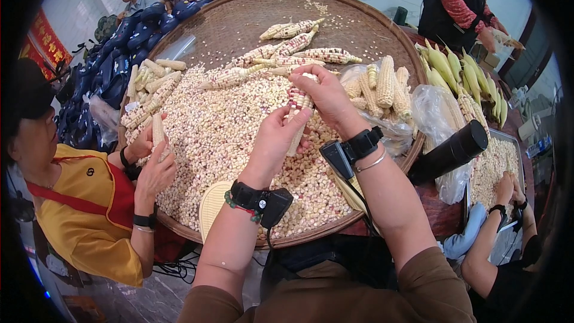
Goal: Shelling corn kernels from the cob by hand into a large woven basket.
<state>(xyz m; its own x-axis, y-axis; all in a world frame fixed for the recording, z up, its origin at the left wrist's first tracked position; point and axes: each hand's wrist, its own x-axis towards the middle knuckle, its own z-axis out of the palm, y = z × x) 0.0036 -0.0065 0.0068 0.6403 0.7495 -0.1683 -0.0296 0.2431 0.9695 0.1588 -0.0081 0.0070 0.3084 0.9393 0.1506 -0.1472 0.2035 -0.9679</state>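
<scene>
Between my hands, above the kernels, is a corn cob [297, 99] with white and dark red kernels, part of it stripped bare at the lower end. My left hand [276, 137] wraps the lower part of the cob, thumb lying along it. My right hand [326, 97] grips the upper end with bent fingers. Beneath them, loose white and purple corn kernels [233, 125] fill much of a wide round woven tray [239, 12]. Several speckled corn cobs [332, 55] lie behind my hands.
Stripped cobs [156, 87] are heaped at the tray's left; more cobs [387, 87] rest in plastic at right. A black cylinder [448, 152] leans by the right rim. Green-husked corn [460, 72] lies beyond. At left a person in yellow [89, 203] holds a cob; others work around.
</scene>
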